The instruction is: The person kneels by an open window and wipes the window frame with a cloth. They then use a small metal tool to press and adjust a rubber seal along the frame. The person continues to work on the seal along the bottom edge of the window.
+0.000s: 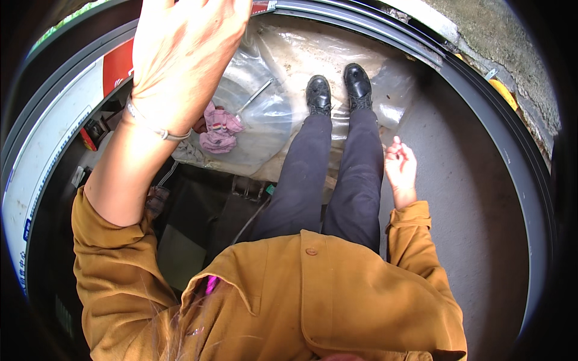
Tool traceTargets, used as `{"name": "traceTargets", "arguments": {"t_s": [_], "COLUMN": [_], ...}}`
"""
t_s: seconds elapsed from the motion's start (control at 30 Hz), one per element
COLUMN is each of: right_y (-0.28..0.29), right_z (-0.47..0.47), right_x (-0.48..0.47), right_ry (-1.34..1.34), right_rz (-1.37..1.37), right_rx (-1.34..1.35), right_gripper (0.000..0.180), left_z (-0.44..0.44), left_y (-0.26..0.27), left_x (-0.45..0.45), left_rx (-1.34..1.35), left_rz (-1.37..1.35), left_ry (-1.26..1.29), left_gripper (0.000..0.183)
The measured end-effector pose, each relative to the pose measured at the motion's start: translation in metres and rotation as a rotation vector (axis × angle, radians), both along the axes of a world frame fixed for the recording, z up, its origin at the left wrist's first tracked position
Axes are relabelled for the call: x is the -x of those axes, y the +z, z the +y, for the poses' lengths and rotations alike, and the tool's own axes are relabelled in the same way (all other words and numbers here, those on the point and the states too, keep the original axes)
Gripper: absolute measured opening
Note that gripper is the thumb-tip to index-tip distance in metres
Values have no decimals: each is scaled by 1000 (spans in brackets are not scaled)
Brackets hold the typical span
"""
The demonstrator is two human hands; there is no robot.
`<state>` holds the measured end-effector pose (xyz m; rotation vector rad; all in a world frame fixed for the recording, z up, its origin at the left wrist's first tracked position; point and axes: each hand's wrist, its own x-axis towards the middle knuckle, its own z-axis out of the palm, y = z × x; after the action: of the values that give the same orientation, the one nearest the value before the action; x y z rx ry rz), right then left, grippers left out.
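My left hand (187,49) is raised large and close at the upper left, back toward me, with a thin band (158,128) around the wrist. Its fingertips are cut off by the top of the picture, so whatever they touch is hidden. Behind it runs a grey metal frame (361,22) with a track. My right hand (401,164) hangs beside my right thigh, near a grey panel (456,189). Its fingers are loosely curled and slightly apart, with nothing visible in them. Both sleeves are mustard brown.
My black boots (319,92) stand on clear plastic sheeting (289,58). On it lie a pink cloth (220,131) and a slim, silver-handled tool (256,95). A red and white printed board (65,122) curves along the left. Dark clutter (194,212) lies below the sheeting. Rough concrete (510,54) borders the frame.
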<state>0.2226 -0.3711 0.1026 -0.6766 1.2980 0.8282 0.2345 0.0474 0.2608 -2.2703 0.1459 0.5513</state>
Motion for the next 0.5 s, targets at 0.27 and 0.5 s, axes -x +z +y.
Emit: {"name": "traceTargets", "arguments": {"t_s": [0.27,0.5], "right_y": [23,16], "right_z": [-22,-24], "right_x": [-21,-17], "right_ry": [9,128], "right_rz": [-17,-14], "right_rx": [-187,-327], "right_gripper": [24,18], "left_z": [7,6], "left_y": [-5,-7], "left_x": [7,7], "left_rx": [56,49], "left_rz": [41,43], "left_ry": [-3,53], "left_gripper": [37,38]}}
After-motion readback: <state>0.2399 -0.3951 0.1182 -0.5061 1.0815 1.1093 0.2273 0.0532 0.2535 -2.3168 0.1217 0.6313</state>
